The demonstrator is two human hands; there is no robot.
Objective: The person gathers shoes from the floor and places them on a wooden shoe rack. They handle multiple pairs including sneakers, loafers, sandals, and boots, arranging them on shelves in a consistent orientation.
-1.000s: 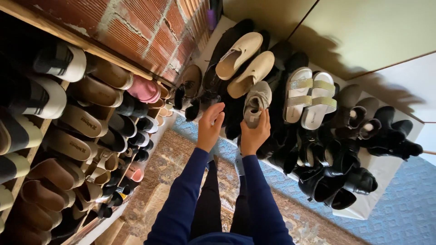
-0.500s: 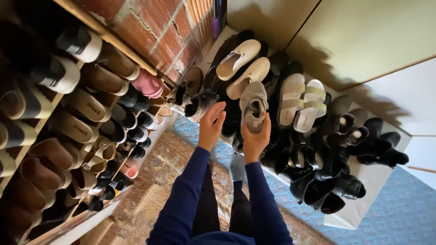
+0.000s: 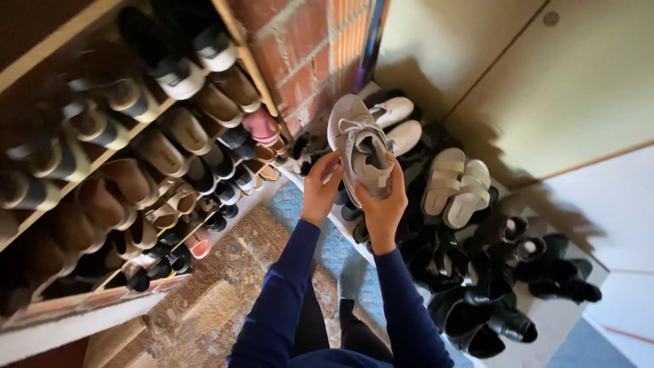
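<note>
grey sneaker (image 3: 361, 146) now lifted off the pile, both hands gripping it

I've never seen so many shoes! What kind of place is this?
Probably a home's entryway or shoe corner. A wooden rack against a brick wall is packed with sandals, and black boots crowd a low white shelf. Both hands hold a beige sneaker.

A wooden shoe rack (image 3: 102, 157) crowded with sandals stands left against a red brick wall (image 3: 310, 51). Beige strap sandals (image 3: 455, 187) lie near black boots (image 3: 490, 300) on a white shelf (image 3: 545, 334). A patterned rug (image 3: 204, 313) covers the floor.
</note>
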